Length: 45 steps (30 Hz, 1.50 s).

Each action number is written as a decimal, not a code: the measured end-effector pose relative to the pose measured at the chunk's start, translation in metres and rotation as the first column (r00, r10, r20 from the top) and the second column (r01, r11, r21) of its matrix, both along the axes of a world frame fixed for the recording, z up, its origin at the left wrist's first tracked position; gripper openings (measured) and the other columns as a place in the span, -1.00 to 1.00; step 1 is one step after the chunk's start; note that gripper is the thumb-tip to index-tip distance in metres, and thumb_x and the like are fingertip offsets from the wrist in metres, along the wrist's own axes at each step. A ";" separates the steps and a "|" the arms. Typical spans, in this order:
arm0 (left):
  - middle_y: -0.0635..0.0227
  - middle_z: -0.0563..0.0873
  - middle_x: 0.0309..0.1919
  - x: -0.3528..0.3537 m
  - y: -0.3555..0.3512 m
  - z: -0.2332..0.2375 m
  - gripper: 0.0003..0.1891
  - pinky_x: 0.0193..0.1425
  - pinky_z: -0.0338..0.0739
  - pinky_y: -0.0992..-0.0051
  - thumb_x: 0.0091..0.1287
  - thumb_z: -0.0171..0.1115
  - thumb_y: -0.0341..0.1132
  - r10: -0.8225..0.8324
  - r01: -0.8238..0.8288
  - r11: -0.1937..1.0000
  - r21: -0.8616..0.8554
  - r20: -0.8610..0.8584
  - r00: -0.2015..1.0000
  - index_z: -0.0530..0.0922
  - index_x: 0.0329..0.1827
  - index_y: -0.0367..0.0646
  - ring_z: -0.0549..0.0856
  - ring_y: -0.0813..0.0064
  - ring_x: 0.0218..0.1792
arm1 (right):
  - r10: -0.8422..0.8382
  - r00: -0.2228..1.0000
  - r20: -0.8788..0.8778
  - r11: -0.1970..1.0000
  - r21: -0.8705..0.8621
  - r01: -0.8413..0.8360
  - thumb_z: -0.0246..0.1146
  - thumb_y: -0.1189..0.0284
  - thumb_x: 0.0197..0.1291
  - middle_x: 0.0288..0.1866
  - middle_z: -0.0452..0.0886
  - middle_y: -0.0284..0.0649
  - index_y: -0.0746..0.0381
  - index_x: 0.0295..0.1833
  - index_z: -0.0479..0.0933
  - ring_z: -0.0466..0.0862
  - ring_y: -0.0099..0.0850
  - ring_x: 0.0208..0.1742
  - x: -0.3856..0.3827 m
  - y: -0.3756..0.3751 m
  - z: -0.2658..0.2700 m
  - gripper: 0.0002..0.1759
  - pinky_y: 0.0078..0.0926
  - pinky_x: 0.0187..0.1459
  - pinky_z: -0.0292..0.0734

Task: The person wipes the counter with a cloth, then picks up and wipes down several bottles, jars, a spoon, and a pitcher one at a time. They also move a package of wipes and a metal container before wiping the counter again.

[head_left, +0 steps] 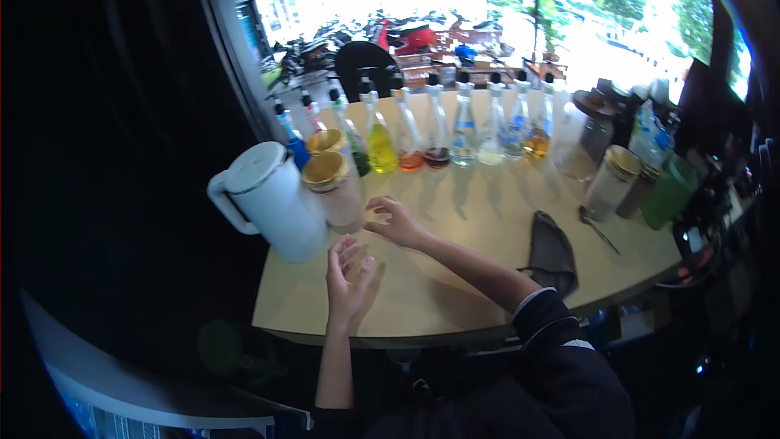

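Observation:
My left hand is raised over the near left part of the wooden table, palm turned up and fingers apart, with nothing in it. Just above and right of it, my right hand has its fingers spread and slightly curled, close to the right side of a gold-lidded jar; no clear contact shows. A second gold-lidded jar stands behind that one. Left of the jars is a white pitcher with its handle to the left.
Along the back edge runs a row of bottles with black tops, one holding yellow liquid. A dark cloth item and a spoon lie at the right, near a gold-lidded jar, a large clear jar and a green container.

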<state>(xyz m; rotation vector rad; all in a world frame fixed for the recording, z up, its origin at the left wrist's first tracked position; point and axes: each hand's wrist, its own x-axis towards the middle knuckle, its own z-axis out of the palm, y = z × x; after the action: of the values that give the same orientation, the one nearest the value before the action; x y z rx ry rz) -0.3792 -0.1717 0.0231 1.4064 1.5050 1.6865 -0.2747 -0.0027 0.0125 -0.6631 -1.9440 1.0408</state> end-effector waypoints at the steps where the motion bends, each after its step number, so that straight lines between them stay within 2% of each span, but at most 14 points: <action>1: 0.17 0.48 0.20 0.014 0.005 0.005 -0.41 0.27 0.34 0.31 0.24 0.30 -0.33 -0.008 0.008 1.000 0.008 0.019 1.000 0.26 0.31 -0.19 0.51 0.32 0.19 | 0.140 0.990 0.000 0.990 -0.025 -0.140 0.40 0.30 0.06 0.02 0.58 -0.08 0.35 -0.04 0.55 0.61 -0.26 0.03 0.022 -0.006 0.008 -0.58 -0.31 0.06 0.52; 2: 0.20 0.50 0.15 0.029 0.012 0.008 -0.48 0.21 0.41 0.39 0.26 0.27 -0.35 -0.038 0.038 0.999 0.039 0.012 0.999 0.33 0.26 -0.24 0.53 0.38 0.13 | 0.106 0.993 -0.044 0.994 0.026 -0.105 0.34 0.34 0.14 -0.28 0.64 -0.20 0.35 -0.34 0.59 0.67 -0.41 -0.26 0.044 -0.014 0.014 -0.75 -0.39 -0.17 0.58; 8: 0.24 0.66 -0.04 0.136 0.043 0.018 -0.62 0.09 0.51 0.38 0.21 0.32 -0.29 -0.252 0.260 0.965 0.031 -0.153 0.955 0.51 0.06 -0.21 0.66 0.38 -0.03 | -0.134 0.945 0.299 0.978 0.194 0.077 0.37 0.26 0.08 -0.34 0.60 -0.16 0.33 -0.34 0.60 0.64 -0.29 -0.30 0.217 -0.058 0.060 -0.69 -0.32 -0.23 0.55; 10: 0.21 0.66 -0.05 0.167 0.049 0.017 -0.62 0.08 0.52 0.36 0.20 0.33 -0.29 -0.311 0.319 0.948 0.011 -0.203 0.929 0.52 0.05 -0.20 0.66 0.35 -0.03 | -0.488 0.769 0.413 0.818 0.524 0.238 0.38 0.23 0.04 -0.27 0.61 -0.15 0.28 -0.36 0.61 0.63 -0.23 -0.18 0.266 -0.079 0.054 -0.70 -0.29 -0.15 0.53; 13: 0.28 0.66 -0.06 0.206 0.053 0.016 -0.66 0.09 0.51 0.41 0.24 0.31 -0.31 -0.367 0.373 0.928 -0.018 -0.221 0.903 0.52 0.05 -0.19 0.65 0.44 -0.02 | -0.563 0.513 0.647 0.818 0.523 0.238 0.40 0.21 0.01 -0.18 0.60 -0.13 0.25 -0.30 0.60 0.61 -0.22 -0.10 0.316 -0.089 0.017 -0.68 -0.27 -0.08 0.51; 19: 0.26 0.65 -0.05 0.262 0.061 0.013 -0.61 0.05 0.54 0.39 0.21 0.34 -0.32 -0.471 0.478 0.879 0.007 -0.150 0.869 0.51 0.08 -0.20 0.66 0.43 -0.04 | -0.304 0.820 0.485 0.929 -0.040 0.368 0.37 0.30 0.05 -0.18 0.57 -0.14 0.25 -0.23 0.59 0.59 -0.21 -0.07 0.360 -0.076 0.000 -0.74 -0.26 -0.05 0.50; 25: 0.24 0.63 -0.01 0.312 0.083 0.025 -0.59 0.09 0.51 0.43 0.26 0.31 -0.32 -0.489 0.483 0.867 0.120 0.025 0.872 0.46 0.14 -0.21 0.63 0.44 0.02 | -0.407 0.824 0.394 0.879 0.414 0.237 0.33 0.36 0.09 -0.18 0.59 -0.13 0.26 -0.30 0.60 0.59 -0.15 -0.08 0.378 -0.104 -0.017 -0.82 -0.26 -0.01 0.49; 27: 0.23 0.62 0.00 0.319 0.088 0.023 -0.56 0.13 0.49 0.38 0.25 0.32 -0.27 -0.464 0.471 0.881 0.038 -0.118 0.878 0.45 0.16 -0.19 0.62 0.40 0.04 | -0.373 0.820 0.434 0.914 0.325 0.243 0.33 0.37 0.13 -0.16 0.62 -0.13 0.28 -0.25 0.61 0.65 -0.31 -0.10 0.393 -0.100 -0.012 -0.81 -0.36 -0.03 0.52; 29: 0.22 0.62 0.01 0.323 0.083 0.023 -0.51 0.14 0.48 0.36 0.22 0.35 -0.21 -0.467 0.480 0.877 -0.003 -0.241 0.851 0.46 0.17 -0.17 0.62 0.34 0.06 | -0.249 0.965 0.078 0.939 -0.224 0.260 0.33 0.39 0.17 -0.18 0.66 -0.24 0.30 -0.21 0.62 0.65 -0.52 -0.14 0.412 -0.087 -0.015 -0.81 -0.49 -0.12 0.54; 31: 0.25 0.61 0.04 0.327 0.074 0.030 -0.53 0.16 0.47 0.41 0.23 0.35 -0.27 -0.499 0.538 0.834 -0.124 -0.586 0.638 0.46 0.19 -0.15 0.62 0.43 0.02 | -0.205 0.978 -0.038 0.942 -0.278 0.187 0.28 0.40 0.25 -0.20 0.66 -0.35 0.30 -0.11 0.61 0.61 -0.64 -0.17 0.434 -0.079 -0.005 -0.80 -0.58 -0.20 0.55; 35: 0.33 0.67 -0.20 0.344 0.074 0.053 -0.63 0.00 0.52 0.52 0.24 0.30 -0.35 -0.651 0.581 0.759 -0.296 -0.362 0.667 0.52 0.10 -0.24 0.65 0.59 -0.15 | -0.259 0.915 -0.308 0.928 -0.343 0.147 0.20 0.34 0.33 -0.23 0.63 -0.43 0.24 -0.06 0.55 0.58 -0.70 -0.23 0.466 -0.102 0.057 -0.80 -0.67 -0.28 0.52; 39: 0.41 0.64 -0.31 0.370 0.068 0.080 -0.85 -0.12 0.51 0.61 0.35 0.12 -0.46 -0.733 0.733 0.679 0.041 -0.008 0.680 0.58 -0.09 -0.30 0.60 0.72 -0.23 | -0.279 0.893 -0.352 0.919 -0.367 0.142 0.13 0.29 0.38 -0.26 0.61 -0.50 0.18 -0.09 0.52 0.54 -0.77 -0.31 0.502 -0.111 0.090 -0.80 -0.76 -0.36 0.45; 40: 0.41 0.65 -0.31 0.383 0.069 0.087 -0.87 -0.10 0.51 0.59 0.38 0.09 -0.47 -0.720 0.724 0.678 0.127 -0.080 0.689 0.57 -0.14 -0.31 0.59 0.71 -0.22 | -0.075 0.853 -0.516 0.921 -0.363 -0.139 0.08 0.29 0.40 -0.17 0.61 -0.45 0.18 0.00 0.51 0.59 -0.69 -0.22 0.522 -0.094 0.072 -0.77 -0.70 -0.26 0.52; 45: 0.42 0.66 -0.30 0.450 0.087 0.101 -0.85 -0.15 0.50 0.62 0.35 0.15 -0.41 -0.696 0.722 0.660 0.207 -0.191 0.692 0.58 -0.13 -0.29 0.58 0.72 -0.26 | -0.443 0.798 -0.408 0.678 -0.735 0.001 -0.13 0.26 0.48 0.17 0.52 -0.19 0.28 0.28 0.34 0.58 -0.39 0.11 0.518 -0.113 0.021 -0.58 -0.42 0.13 0.52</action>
<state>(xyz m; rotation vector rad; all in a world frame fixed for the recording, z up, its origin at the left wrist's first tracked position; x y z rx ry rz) 0.0712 -0.0852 0.1245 1.9123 0.5890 1.3312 0.2431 -0.1156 0.0334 -0.8631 -0.8612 1.6136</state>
